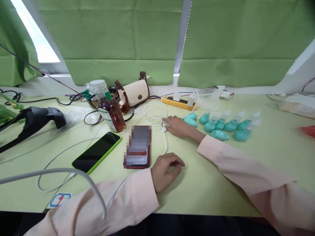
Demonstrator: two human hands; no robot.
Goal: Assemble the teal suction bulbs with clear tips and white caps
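Observation:
My left hand (pixel 166 170) rests on the pale green table (pixel 197 193) near its front edge, fingers curled, thumb and fingertips close together; whether anything is between them cannot be made out. My right hand (pixel 177 127) reaches farther forward, palm down, its fingertips at a white cable (pixel 155 114) and beside a small white piece (pixel 164 129). Just right of that hand lie turquoise bulbs (pixel 190 122). More turquoise bulbs with clear tips (pixel 231 126) stand in a group farther right. A phone in a red case (pixel 137 154) lies left of my hands.
A green-edged phone (pixel 97 153) lies at left, near a bottle of dark liquid (pixel 112 114). Behind are a cream bag (pixel 136 93) and a yellow power strip (pixel 178 102). A black headset frame (pixel 36 123) is far left, a box (pixel 299 105) far right.

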